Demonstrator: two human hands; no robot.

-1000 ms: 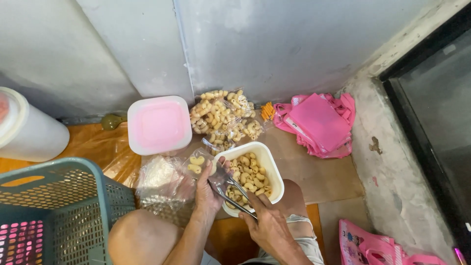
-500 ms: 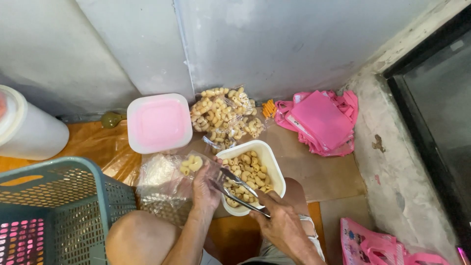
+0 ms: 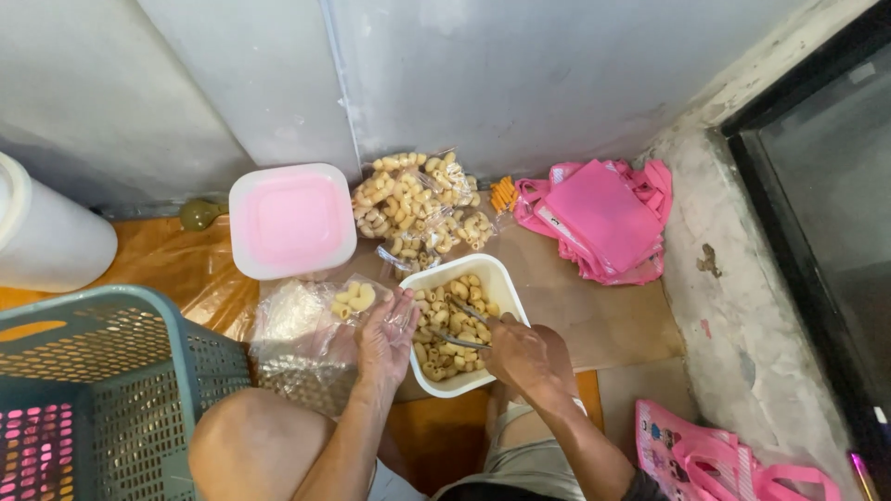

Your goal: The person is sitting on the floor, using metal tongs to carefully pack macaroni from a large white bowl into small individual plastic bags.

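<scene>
Head view looks straight down at 2 bare hands over a floor covered in brown plastic sheet (image 3: 176, 269). Right hand (image 3: 520, 354) is closed around metal tongs (image 3: 461, 327), whose tips reach into a white square tub (image 3: 509, 295) filled with pale, curled, ridged snack pieces (image 3: 445, 315). Left hand (image 3: 385, 336) is loosely curled, its fingers pinching the mouth of a small clear plastic bag (image 3: 357, 299) that lies just left of the tub and holds a few of the same pieces. More thin, crinkled clear bags (image 3: 288, 320) lie flat beside it.

Behind the tub sits a heap of filled clear packets (image 3: 418, 209), glossy and lumpy, touching its far rim. Left of the heap stands a square white container with a pink lid (image 3: 290, 220). A teal mesh basket (image 3: 102, 371) crowds the near left, and a white round bucket (image 3: 42, 232) stands at the far left. Folded pink cloth bags (image 3: 603, 218) lie to the right, against a rough concrete ledge (image 3: 733, 278). Bare cardboard (image 3: 594, 320) between tub and ledge gives open room.
</scene>
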